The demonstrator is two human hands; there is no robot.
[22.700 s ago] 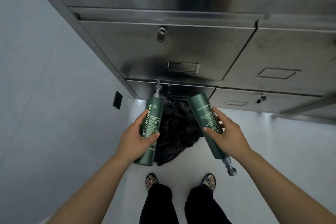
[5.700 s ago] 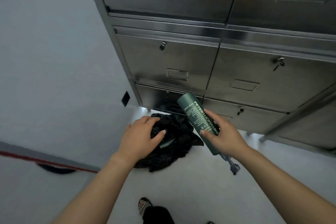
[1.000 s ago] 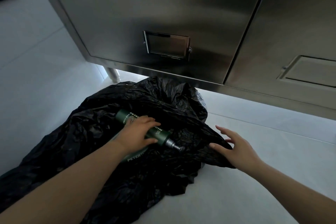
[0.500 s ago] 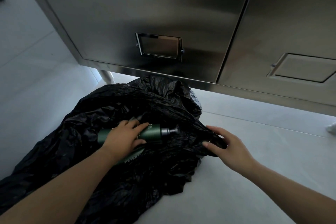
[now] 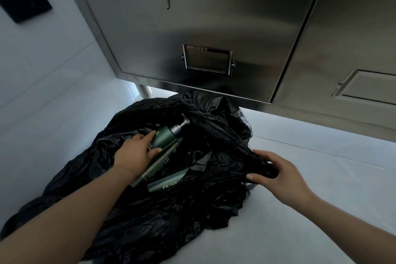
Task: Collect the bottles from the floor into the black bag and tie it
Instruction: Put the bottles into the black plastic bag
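- Left hand grips a green pump bottle inside the black bag, beside another bottle.
- Right hand pinches the bag's rim on the floor.
- Tying remains.

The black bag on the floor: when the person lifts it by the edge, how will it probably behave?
The black bag looks thin and crumpled, so it will likely be floppy and sag. The green bottles lying in it would probably slide or roll toward the lowest point. The right hand pinches only one bunched edge, so the mouth may hang open unevenly.
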